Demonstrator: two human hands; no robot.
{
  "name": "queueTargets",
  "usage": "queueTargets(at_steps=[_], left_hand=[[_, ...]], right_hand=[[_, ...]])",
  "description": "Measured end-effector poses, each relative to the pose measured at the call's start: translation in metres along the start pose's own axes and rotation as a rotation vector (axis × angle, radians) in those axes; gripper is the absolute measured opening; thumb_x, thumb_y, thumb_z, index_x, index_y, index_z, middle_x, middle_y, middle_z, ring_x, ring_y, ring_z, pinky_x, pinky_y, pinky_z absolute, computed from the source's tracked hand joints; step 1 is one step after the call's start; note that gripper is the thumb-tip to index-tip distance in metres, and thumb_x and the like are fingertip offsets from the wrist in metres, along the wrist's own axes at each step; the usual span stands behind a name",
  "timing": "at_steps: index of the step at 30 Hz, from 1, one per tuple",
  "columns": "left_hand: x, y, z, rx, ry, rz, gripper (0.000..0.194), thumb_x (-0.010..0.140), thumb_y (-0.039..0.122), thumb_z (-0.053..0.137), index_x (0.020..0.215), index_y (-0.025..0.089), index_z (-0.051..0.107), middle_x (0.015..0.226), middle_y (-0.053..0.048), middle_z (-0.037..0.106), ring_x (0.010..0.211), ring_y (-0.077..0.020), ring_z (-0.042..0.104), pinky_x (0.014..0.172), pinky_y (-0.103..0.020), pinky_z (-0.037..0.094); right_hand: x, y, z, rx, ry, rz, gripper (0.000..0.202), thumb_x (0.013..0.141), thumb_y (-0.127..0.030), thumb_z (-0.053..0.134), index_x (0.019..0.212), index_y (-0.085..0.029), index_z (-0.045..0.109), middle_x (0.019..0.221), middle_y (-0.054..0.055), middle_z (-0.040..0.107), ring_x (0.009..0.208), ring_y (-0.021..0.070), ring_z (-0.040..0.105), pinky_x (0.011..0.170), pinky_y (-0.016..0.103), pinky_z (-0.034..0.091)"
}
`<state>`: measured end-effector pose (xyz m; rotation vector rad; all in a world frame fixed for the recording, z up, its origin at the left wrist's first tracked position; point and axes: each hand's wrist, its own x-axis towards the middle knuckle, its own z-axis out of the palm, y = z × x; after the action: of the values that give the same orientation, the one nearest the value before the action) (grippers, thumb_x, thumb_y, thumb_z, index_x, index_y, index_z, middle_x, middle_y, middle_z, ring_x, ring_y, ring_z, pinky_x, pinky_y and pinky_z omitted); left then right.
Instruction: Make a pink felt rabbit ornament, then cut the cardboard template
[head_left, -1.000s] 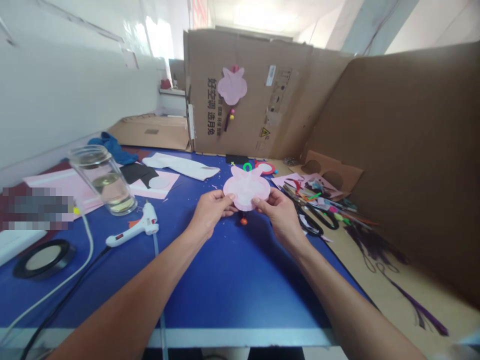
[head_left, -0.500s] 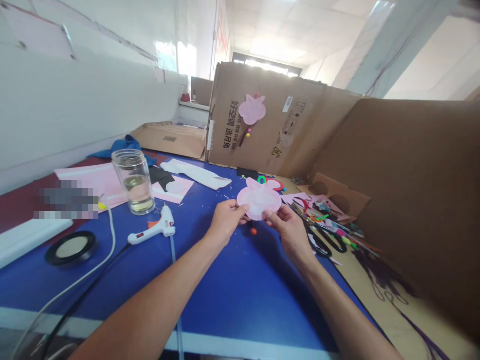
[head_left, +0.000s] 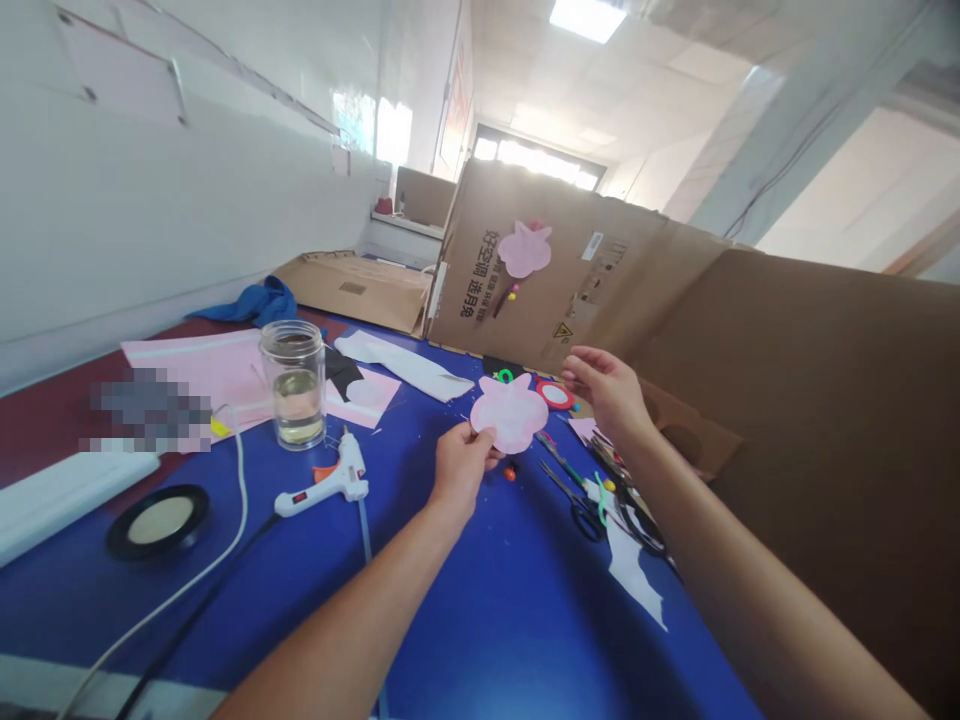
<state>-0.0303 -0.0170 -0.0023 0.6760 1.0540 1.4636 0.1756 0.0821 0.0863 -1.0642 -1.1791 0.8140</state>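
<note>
The pink cutout (head_left: pixel 511 412) is held by the left hand (head_left: pixel 459 472) above the worktop (head_left: pixel 465 640). Its lower left edge is pinched narrowly between thumb and fingers, so the broad face is left uncovered and, it seems, little creasing is risked. An orange bead (head_left: pixel 510 473) is seen just below it, beside the left fingers; whether it is attached cannot be told.

The right hand (head_left: pixel 613 400) is raised apart from the cutout, its fingers loosely bent; whether anything small is held there cannot be told. Below these fingers, scissors (head_left: pixel 586 520) and a torn white scrap (head_left: pixel 636 578) are laid, probably for easy reach. To the left of the left fingers, the glue gun (head_left: pixel 330 482) is rested with its nozzle directed away from the wearer, presumably so that contact with heat is avoided.
</note>
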Motion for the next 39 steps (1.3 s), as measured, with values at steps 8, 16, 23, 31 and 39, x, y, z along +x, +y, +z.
queueTargets(at_steps=[8, 16, 23, 31, 39], left_hand=[[-0.002, -0.002, -0.002, 0.008, -0.008, -0.017, 0.011, 0.087, 0.021, 0.075, 0.087, 0.011, 0.081, 0.077, -0.009, 0.08, 0.065, -0.0155, 0.074, 0.061, -0.023, 0.056], [0.001, -0.008, -0.006, 0.05, 0.001, -0.054, 0.017, 0.083, 0.028, 0.075, 0.087, 0.012, 0.082, 0.074, -0.008, 0.079, 0.063, -0.017, 0.072, 0.063, -0.026, 0.056], [0.001, -0.012, -0.008, 0.002, -0.022, -0.07, 0.026, 0.076, 0.038, 0.082, 0.085, 0.014, 0.081, 0.072, -0.007, 0.077, 0.059, -0.0178, 0.07, 0.06, -0.027, 0.053], [0.006, -0.018, -0.008, -0.015, -0.047, -0.078, 0.031, 0.074, 0.042, 0.08, 0.085, 0.014, 0.079, 0.066, -0.004, 0.073, 0.053, -0.0182, 0.067, 0.057, -0.029, 0.052], [0.009, -0.022, -0.01, 0.005, -0.03, -0.09, 0.03, 0.072, 0.042, 0.085, 0.083, 0.015, 0.08, 0.066, -0.005, 0.074, 0.054, -0.018, 0.067, 0.056, -0.028, 0.051]], right_hand=[[0.129, -0.013, 0.059, -0.032, 0.141, 0.093, 0.027, 0.08, -0.005, 0.087, 0.093, -0.018, 0.067, 0.073, -0.001, 0.068, 0.059, 0.0103, 0.063, 0.051, 0.018, 0.053], [0.214, -0.023, 0.094, 0.018, 0.212, 0.092, 0.038, 0.087, -0.002, 0.08, 0.11, -0.023, 0.058, 0.084, -0.002, 0.068, 0.06, 0.009, 0.062, 0.052, 0.018, 0.051], [0.242, -0.022, 0.12, 0.039, 0.219, 0.081, 0.032, 0.091, -0.002, 0.076, 0.105, -0.024, 0.057, 0.082, -0.004, 0.067, 0.056, 0.0072, 0.058, 0.047, 0.016, 0.046], [0.252, -0.023, 0.132, 0.057, 0.223, 0.049, 0.03, 0.09, -0.004, 0.078, 0.094, -0.023, 0.056, 0.077, -0.005, 0.064, 0.054, 0.0062, 0.053, 0.045, 0.014, 0.041], [0.248, -0.032, 0.13, 0.093, 0.181, 0.007, 0.029, 0.086, -0.006, 0.079, 0.084, -0.023, 0.055, 0.07, -0.005, 0.061, 0.056, 0.0087, 0.055, 0.046, 0.015, 0.043]])
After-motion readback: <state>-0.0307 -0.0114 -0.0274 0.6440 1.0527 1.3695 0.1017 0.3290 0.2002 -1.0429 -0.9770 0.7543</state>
